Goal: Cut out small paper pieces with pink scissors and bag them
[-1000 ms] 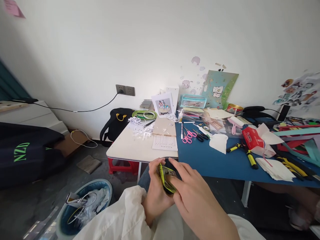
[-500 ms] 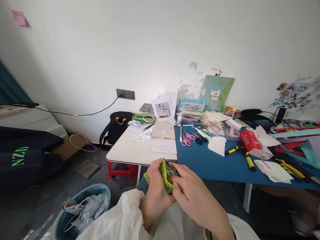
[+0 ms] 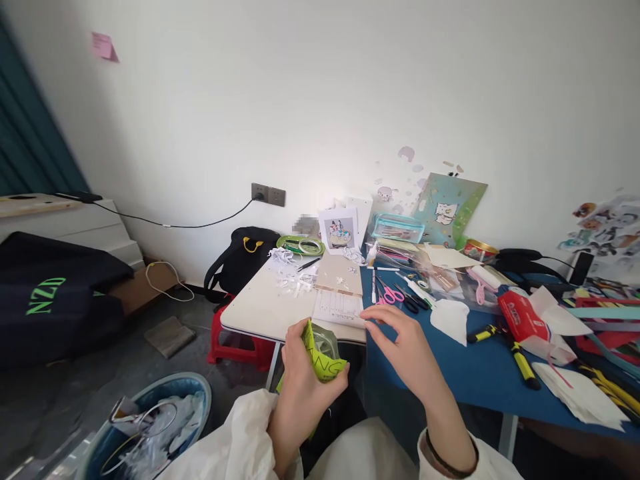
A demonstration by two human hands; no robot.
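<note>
My left hand (image 3: 300,390) is closed around a small yellow-green plastic packet (image 3: 321,357) with dark lettering, held upright in front of the table edge. My right hand (image 3: 407,350) hovers to the right of the packet with fingers spread, holding nothing, its fingertips near a printed white sheet (image 3: 339,308) at the seam of the white table (image 3: 260,310) and the blue table (image 3: 445,360). Both arms wear white sleeves; a dark band circles the right wrist.
The blue table carries pink scissors (image 3: 390,295), yellow-handled pliers (image 3: 520,357), a red tissue pack (image 3: 517,313) and paper stacks. Paper scraps (image 3: 290,280) lie on the white table. A blue bin (image 3: 150,427) sits lower left, a black backpack (image 3: 240,257) by the wall.
My right hand has let go of the packet and moved up and right, opening. My left hand keeps the packet, now tilted upright. The camera has swung slightly left and up.
</note>
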